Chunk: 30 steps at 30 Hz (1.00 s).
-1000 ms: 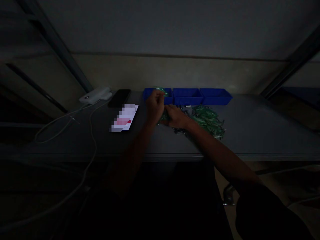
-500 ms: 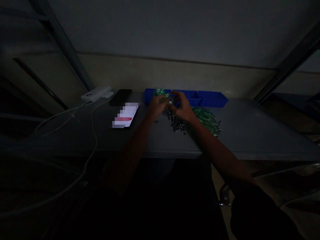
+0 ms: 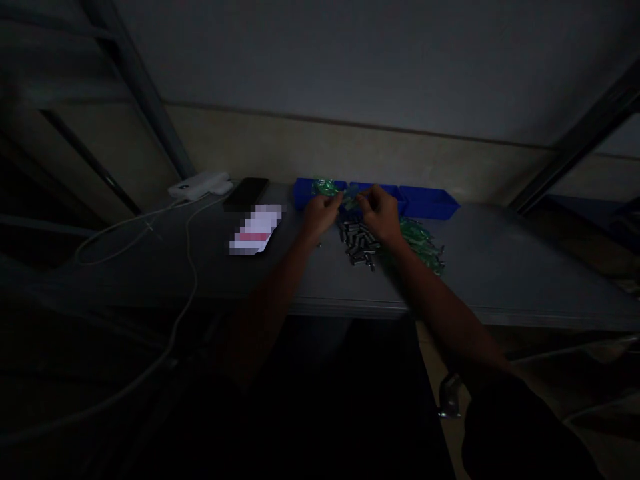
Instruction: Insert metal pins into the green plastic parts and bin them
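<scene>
The right hand (image 3: 384, 212) pinches a small greenish bag (image 3: 351, 199) before the blue bins (image 3: 430, 205), with the left hand (image 3: 320, 217) close at its other side (whether that one grips too, I can't tell in this gloom). The step looks like working one bag between both hands, and the next move would call for light fingertips. Nearer lie loose metal pieces (image 3: 359, 244) and a heap of green packets (image 3: 423, 241) on the grey table (image 3: 345, 287), a lit phone (image 3: 257, 230) leftward, a dim wall (image 3: 350, 140) behind.
</scene>
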Available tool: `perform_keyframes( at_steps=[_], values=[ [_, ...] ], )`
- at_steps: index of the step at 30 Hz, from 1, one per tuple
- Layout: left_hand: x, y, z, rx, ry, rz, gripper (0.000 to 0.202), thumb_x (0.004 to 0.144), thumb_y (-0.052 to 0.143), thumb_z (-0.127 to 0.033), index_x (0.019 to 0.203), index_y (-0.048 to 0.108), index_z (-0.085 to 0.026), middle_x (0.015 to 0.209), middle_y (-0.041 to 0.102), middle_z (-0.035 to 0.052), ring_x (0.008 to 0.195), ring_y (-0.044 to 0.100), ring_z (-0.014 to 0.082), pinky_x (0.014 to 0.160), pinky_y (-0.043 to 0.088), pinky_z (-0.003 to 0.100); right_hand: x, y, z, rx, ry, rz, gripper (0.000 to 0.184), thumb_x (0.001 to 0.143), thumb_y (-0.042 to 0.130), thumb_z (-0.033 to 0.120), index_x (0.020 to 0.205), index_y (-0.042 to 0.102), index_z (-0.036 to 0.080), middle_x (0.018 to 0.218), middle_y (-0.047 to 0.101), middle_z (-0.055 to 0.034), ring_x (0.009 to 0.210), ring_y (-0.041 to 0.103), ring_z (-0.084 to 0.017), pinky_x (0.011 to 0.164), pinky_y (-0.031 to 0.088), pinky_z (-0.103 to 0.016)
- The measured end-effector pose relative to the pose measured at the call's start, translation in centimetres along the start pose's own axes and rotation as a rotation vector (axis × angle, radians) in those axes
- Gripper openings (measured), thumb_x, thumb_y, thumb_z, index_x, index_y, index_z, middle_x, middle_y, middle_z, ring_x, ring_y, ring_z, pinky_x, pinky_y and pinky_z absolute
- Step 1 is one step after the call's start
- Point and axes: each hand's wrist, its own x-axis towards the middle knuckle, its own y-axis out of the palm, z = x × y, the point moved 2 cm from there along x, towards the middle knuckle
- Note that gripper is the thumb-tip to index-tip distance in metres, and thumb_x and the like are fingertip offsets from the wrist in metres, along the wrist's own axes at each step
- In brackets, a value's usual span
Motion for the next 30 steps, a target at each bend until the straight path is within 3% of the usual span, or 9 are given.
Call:
perform_keyframes(
  at_steps=[3,5,9,14,18,21,25,28,30],
  values=[
    [-0.2,0.0,0.0,-0.137,-0.143,0.096,0.045,0.079,0.053,-0.063,0.072,0.062,-0.019,0.05,0.058,0.0047,0.061,0.062,0.0188,0.057,0.048,0.027,-0.5,0.1,0.8,-0.096,-0.072,0.067,0.031,0.087,0.046,0.044,0.093,0.063,0.019,0.068,0.058,-0.003,0.066,0.051,-0.018,0.07,0.041,-0.031],
    [-0.4,0.0,-0.4,-0.202,-0.197,0.127,0.047,0.078,0.053,-0.065,0.073,0.062,-0.019,0.05,0.058,0.005,0.058,0.061,0.0183,0.055,0.048,0.027,-0.7,0.2,1.2,-0.138,-0.133,0.132,0.031,0.087,0.044,0.041,0.097,0.064,0.019,0.075,0.062,-0.0046,0.07,0.054,-0.018,0.073,0.041,-0.03],
    [-0.6,-0.1,-1.0,-0.275,-0.211,0.134,0.028,0.084,0.057,-0.044,0.076,0.06,-0.018,0.062,0.062,0.0035,0.058,0.06,0.0133,0.061,0.051,0.026,-0.9,0.7,1.4,-0.142,-0.226,0.191,0.031,0.085,0.046,0.036,0.099,0.066,0.018,0.09,0.066,-0.0073,0.08,0.057,-0.019,0.079,0.042,-0.031],
    [-0.5,0.0,-1.3,-0.131,0.098,0.105,0.009,0.085,0.054,-0.022,0.086,0.063,-0.018,0.085,0.067,0.0043,0.08,0.065,0.0164,0.074,0.053,0.029,-0.5,0.8,0.5,-0.038,-0.091,0.088,0.039,0.087,0.043,0.048,0.085,0.066,0.017,0.084,0.064,-0.0048,0.082,0.056,-0.018,0.081,0.043,-0.031],
    [-0.3,0.3,-1.5,0.06,0.416,0.138,0.021,0.081,0.052,-0.011,0.094,0.068,-0.019,0.104,0.068,0.0069,0.104,0.061,0.0189,0.096,0.046,0.036,-0.1,0.8,-0.1,0.101,0.041,-0.007,0.053,0.089,0.034,0.059,0.077,0.064,0.017,0.085,0.061,-0.0054,0.088,0.055,-0.017,0.087,0.041,-0.032],
    [-0.1,0.2,-1.5,0.16,0.504,0.122,0.029,0.077,0.052,-0.006,0.096,0.07,-0.018,0.113,0.066,0.0084,0.113,0.056,0.0192,0.105,0.038,0.039,0.2,0.8,-0.5,0.175,0.137,-0.043,0.05,0.087,0.037,0.059,0.08,0.062,0.017,0.084,0.06,-0.0042,0.083,0.055,-0.016,0.082,0.042,-0.03],
    [0.0,-0.1,-1.4,0.188,0.505,0.113,0.04,0.071,0.047,-0.001,0.096,0.071,-0.021,0.115,0.065,0.0048,0.114,0.055,0.018,0.106,0.036,0.039,0.3,0.5,-0.5,0.138,0.173,-0.039,0.04,0.085,0.043,0.048,0.072,0.062,0.016,0.066,0.055,-0.0005,0.069,0.051,-0.015,0.069,0.042,-0.028],
    [0.1,-0.2,-1.5,0.128,0.422,0.078,0.027,0.074,0.05,-0.008,0.085,0.071,-0.019,0.104,0.068,0.005,0.104,0.059,0.0193,0.099,0.043,0.037,0.0,0.2,0.0,0.072,0.064,0.0,0.037,0.086,0.042,0.041,0.078,0.067,0.015,0.065,0.059,-0.0009,0.067,0.053,-0.017,0.069,0.042,-0.029],
    [0.1,-0.3,-1.4,0.057,0.285,0.03,0.017,0.08,0.053,-0.02,0.077,0.069,-0.018,0.092,0.069,0.0065,0.095,0.061,0.0208,0.09,0.047,0.036,-0.1,0.2,0.4,0.019,-0.033,0.031,0.035,0.086,0.043,0.037,0.09,0.07,0.016,0.076,0.066,-0.0037,0.073,0.057,-0.019,0.074,0.043,-0.031]
  ],
)
